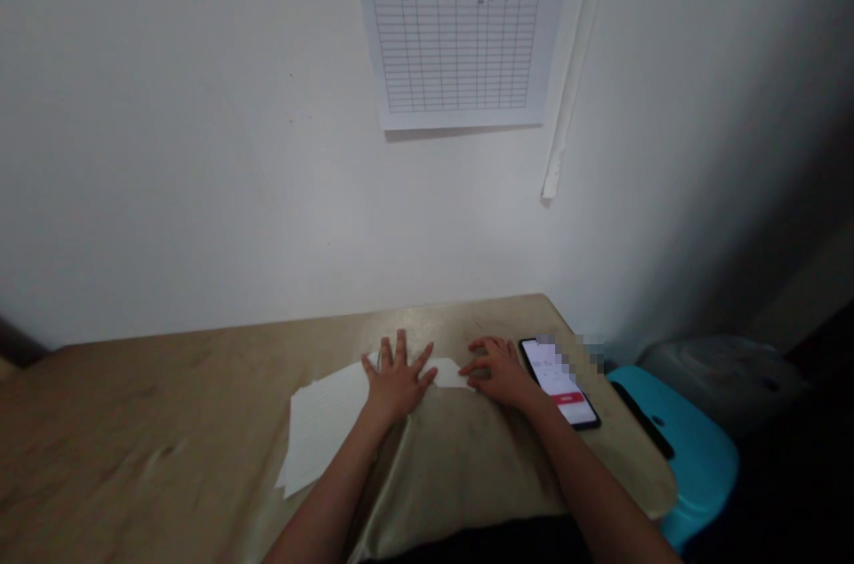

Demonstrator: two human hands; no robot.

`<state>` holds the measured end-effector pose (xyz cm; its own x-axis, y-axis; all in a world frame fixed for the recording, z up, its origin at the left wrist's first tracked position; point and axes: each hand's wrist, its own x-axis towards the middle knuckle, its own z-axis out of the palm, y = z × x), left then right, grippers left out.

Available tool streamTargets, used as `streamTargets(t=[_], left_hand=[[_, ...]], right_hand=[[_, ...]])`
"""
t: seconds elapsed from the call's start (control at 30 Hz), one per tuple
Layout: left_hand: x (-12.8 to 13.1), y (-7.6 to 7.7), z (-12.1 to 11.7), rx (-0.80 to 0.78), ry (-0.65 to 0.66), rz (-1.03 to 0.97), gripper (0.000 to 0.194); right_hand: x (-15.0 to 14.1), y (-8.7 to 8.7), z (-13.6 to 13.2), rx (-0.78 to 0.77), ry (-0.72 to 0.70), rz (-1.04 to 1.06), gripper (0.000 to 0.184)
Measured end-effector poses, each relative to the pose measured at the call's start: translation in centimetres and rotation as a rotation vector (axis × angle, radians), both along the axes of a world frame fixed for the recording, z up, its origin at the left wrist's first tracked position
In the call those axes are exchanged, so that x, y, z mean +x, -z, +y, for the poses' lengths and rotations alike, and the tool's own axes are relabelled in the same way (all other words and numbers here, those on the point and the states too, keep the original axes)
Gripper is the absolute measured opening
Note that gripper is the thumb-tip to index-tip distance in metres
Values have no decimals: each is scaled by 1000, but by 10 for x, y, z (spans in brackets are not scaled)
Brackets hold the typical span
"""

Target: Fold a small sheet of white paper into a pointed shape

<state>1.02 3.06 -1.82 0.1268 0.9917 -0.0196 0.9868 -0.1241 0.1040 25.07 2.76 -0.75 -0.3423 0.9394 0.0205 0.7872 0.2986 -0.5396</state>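
A small white piece of paper, folded by the look of its slanted edges, lies on the table between my hands. My left hand rests palm down with its fingers spread, over the left end of this paper and beside a stack of loose lined sheets. At the paper's right end, my right hand lies with fingers apart and slightly bent, its fingertips touching the edge. Part of the paper is hidden under the left hand.
A phone with a lit screen lies right of my right hand. The brown-covered table meets a white wall, where a printed grid sheet hangs. Beyond the table's right edge stands a turquoise plastic object, with a clear bag behind.
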Motion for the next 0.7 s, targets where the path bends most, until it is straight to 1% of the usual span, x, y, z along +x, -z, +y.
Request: streamTargets(t=[0.2,0.47,0.57,0.7], left_hand=[[-2,-1,2,-37,-33,7,61],[-3,-3,2,-10,-64,10,67],[-5,-1,4,4,-68,4,70],[-8,7,8,52,-100,23,74]], right_hand=[[0,3,1,16,-5,7,21],[-2,3,0,11,8,3,20],[-1,4,0,18,6,10,20],[-1,5,1,25,3,1,20]])
